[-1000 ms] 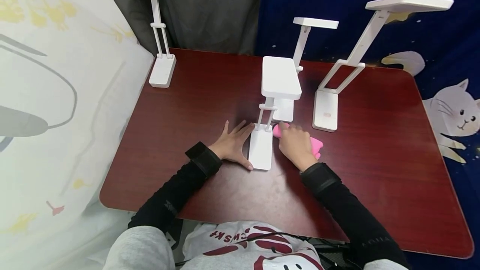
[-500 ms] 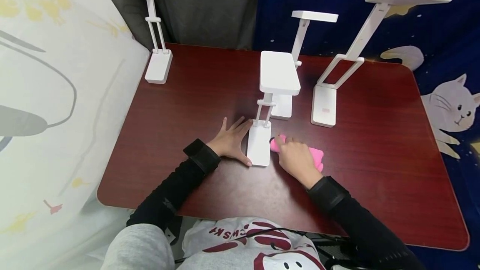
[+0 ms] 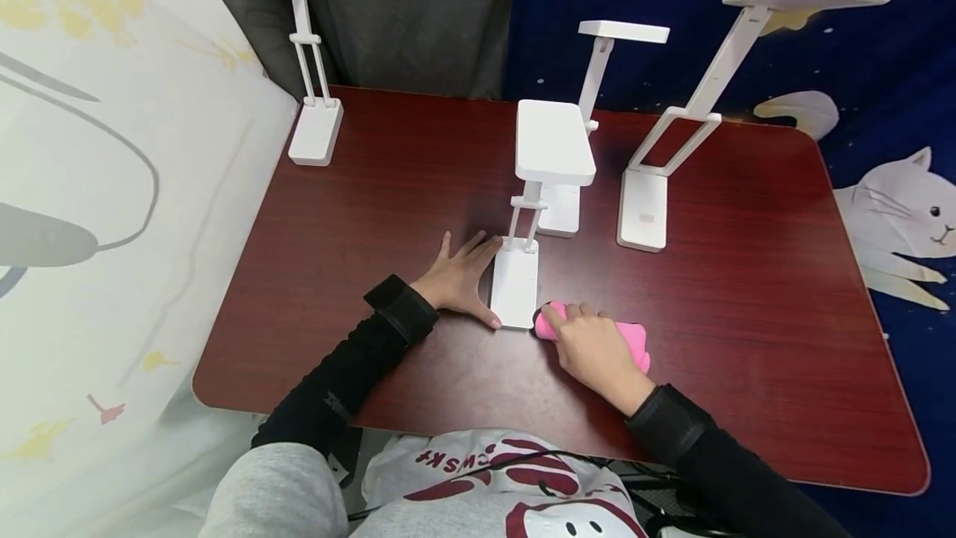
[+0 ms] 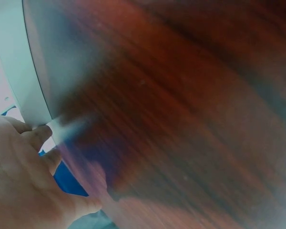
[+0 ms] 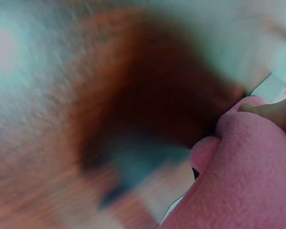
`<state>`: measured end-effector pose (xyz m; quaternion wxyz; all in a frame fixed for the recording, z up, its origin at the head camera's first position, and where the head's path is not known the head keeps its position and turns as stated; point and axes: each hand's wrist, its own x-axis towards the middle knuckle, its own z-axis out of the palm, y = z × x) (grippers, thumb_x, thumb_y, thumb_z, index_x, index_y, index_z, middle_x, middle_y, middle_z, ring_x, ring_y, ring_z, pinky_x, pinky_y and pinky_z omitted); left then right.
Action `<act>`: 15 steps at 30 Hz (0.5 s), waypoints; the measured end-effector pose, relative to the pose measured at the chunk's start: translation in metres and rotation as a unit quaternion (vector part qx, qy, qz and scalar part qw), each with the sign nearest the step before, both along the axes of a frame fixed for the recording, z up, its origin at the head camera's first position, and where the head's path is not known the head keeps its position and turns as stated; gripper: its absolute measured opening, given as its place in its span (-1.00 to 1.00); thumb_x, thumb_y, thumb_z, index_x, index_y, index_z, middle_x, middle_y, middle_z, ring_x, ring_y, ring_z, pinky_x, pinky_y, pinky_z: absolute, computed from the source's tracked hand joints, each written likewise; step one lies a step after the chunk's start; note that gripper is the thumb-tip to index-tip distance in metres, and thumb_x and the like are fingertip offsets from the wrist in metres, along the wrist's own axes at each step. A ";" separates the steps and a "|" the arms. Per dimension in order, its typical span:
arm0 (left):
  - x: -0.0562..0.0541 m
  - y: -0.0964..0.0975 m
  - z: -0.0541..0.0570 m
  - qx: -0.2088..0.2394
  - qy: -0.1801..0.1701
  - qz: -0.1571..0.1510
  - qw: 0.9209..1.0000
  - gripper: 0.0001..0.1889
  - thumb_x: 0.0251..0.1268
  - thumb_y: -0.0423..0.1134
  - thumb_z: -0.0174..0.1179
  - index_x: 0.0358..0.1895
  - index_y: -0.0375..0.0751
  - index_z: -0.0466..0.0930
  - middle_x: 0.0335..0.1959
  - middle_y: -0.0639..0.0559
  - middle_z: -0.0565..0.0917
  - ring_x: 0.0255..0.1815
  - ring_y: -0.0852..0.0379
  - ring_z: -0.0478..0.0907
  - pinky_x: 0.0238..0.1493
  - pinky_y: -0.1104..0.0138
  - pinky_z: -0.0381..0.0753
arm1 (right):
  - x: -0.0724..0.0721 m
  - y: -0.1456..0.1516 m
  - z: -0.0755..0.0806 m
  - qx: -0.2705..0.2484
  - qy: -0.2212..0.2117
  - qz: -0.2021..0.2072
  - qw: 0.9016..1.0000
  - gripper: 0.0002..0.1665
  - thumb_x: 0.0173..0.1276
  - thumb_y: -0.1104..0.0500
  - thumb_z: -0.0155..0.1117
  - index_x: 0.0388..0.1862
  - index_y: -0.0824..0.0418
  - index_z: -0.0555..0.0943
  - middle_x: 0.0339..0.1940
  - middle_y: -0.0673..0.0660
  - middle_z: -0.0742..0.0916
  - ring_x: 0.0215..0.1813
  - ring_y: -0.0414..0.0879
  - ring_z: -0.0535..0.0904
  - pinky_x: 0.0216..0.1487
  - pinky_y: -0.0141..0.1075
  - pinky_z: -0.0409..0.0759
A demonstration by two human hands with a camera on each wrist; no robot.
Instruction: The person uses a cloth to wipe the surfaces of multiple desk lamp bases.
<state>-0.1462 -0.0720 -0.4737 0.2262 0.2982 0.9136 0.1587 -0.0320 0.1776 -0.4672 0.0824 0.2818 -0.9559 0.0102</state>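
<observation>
In the head view a white desk lamp [image 3: 514, 282] stands in the middle, its flat head tilted above the base. My left hand [image 3: 459, 281] is spread along the base's left side, thumb at the near corner and fingertips by the far one. The left wrist view shows the hand's fingers [image 4: 37, 136] against the white edge. My right hand [image 3: 595, 351] grips a fuzzy pink cloth [image 3: 633, 340], with the index finger pressing its dark-edged end right at the base's near right corner. Close up, the pink cloth [image 5: 248, 157] bunches under the thumb side of the hand.
Behind the middle lamp stands another white lamp [image 3: 558, 218], with a taller one [image 3: 642, 210] to its right. A further lamp [image 3: 314, 135] sits at the far left corner. The dark red table [image 3: 373, 214] ends near the person's body.
My right hand has drawn the pink cloth toward the body, along the base's right side from its far end to its near corner. The left hand keeps its place; the view shifts slightly.
</observation>
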 end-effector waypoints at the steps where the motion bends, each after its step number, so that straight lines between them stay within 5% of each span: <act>1: 0.000 0.000 0.000 0.000 0.000 0.001 1.000 0.51 -0.14 0.38 0.62 0.77 -0.19 -0.16 0.80 -0.12 -0.02 0.84 -0.06 -0.20 0.67 -0.38 -0.43 | 0.002 -0.001 0.001 0.000 -0.006 0.004 1.000 -0.57 0.12 0.30 0.53 0.02 0.24 0.68 -0.43 0.29 0.75 -0.37 0.18 0.70 -0.53 -0.04 0.65; 9: -0.001 -0.001 0.001 -0.016 -0.018 -0.006 1.000 0.49 -0.05 0.37 0.59 0.78 -0.18 -0.23 0.81 -0.11 -0.08 0.84 -0.05 -0.25 0.68 -0.37 -0.43 | 0.023 -0.017 0.011 -0.024 -0.066 0.078 0.994 -0.45 0.06 0.18 0.60 0.10 0.14 0.71 -0.41 0.10 0.73 -0.33 0.03 0.70 -0.42 -0.10 0.70; 15: -0.001 0.003 0.003 -0.024 -0.015 -0.004 1.000 0.48 -0.03 0.35 0.59 0.78 -0.20 -0.23 0.81 -0.12 -0.08 0.84 -0.07 -0.23 0.68 -0.38 -0.41 | 0.018 -0.048 0.003 -0.035 -0.013 0.127 0.991 -0.48 0.16 0.10 0.57 0.11 0.13 0.67 -0.32 0.13 0.75 -0.27 0.03 0.70 -0.38 -0.13 0.66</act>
